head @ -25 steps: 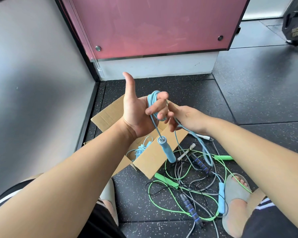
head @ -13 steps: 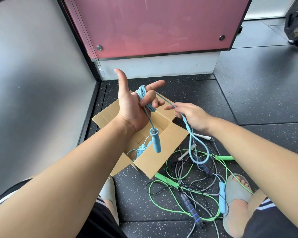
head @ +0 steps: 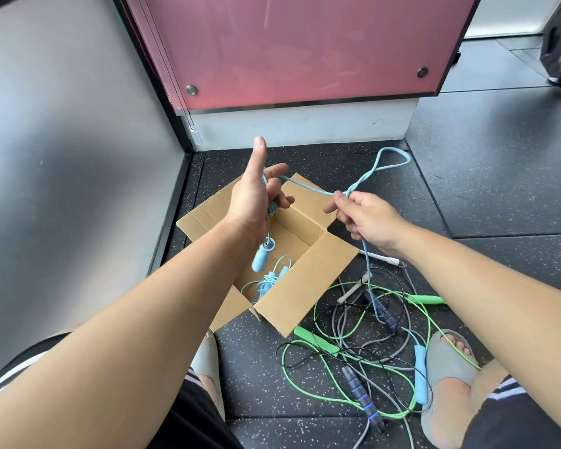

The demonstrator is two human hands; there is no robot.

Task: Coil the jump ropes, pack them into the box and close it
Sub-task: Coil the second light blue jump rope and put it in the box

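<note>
Task stage: judged early to middle; coiling of the second rope is in progress.
Done: one coiled blue rope (head: pixel 266 281) lies inside the box (head: pixel 308 280); no other packed rope is visible.
Rope in work: light-blue rope (head: pixel 305 186), centre of frame, stretched between both hands above the box; a free loop rises towards the upper right.
Left hand (head: pixel 253 202): thumb straight up, index finger out; the lower fingers curl round several turns of the light-blue rope; one handle (head: pixel 259 259) dangles below the palm, over the box opening.
Right hand (head: pixel 366 218): narrow pinch on the light-blue rope; the strand drops from it to the pile at lower right; the far handle (head: pixel 421 377) rests on the floor beside a grey slipper (head: pixel 447 361).
Left to do: finish this coil and pack it; then untangle and coil the green rope (head: pixel 318 340), the grey rope (head: pixel 360 393) with dark ribbed handles and the white-handled rope (head: pixel 381 257); all lie tangled on the floor, lower right, outside the box.
Box state: open, all flaps folded outward; centre of frame, in the corner near the wall.
Box capacity: judged ample; most of the interior floor shows bare cardboard.
Closure: not yet started; it comes last.
</note>
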